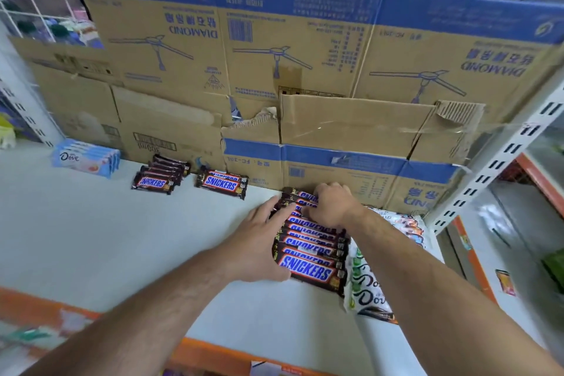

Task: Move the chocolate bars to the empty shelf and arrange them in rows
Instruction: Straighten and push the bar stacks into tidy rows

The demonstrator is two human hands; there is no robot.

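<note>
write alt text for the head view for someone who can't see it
Two bare hands, left hand and right hand, press on a long row of Snickers bars on a white shelf backed by flattened cardboard boxes. Two smaller Snickers stacks and blue Dove bars lie further left; Dove bags lie right.

A single head-worn wide-angle camera is looking forward and steeply down from close above the white shelf, facing the cardboard wall behind it, with both forearms reaching in from below.
</note>
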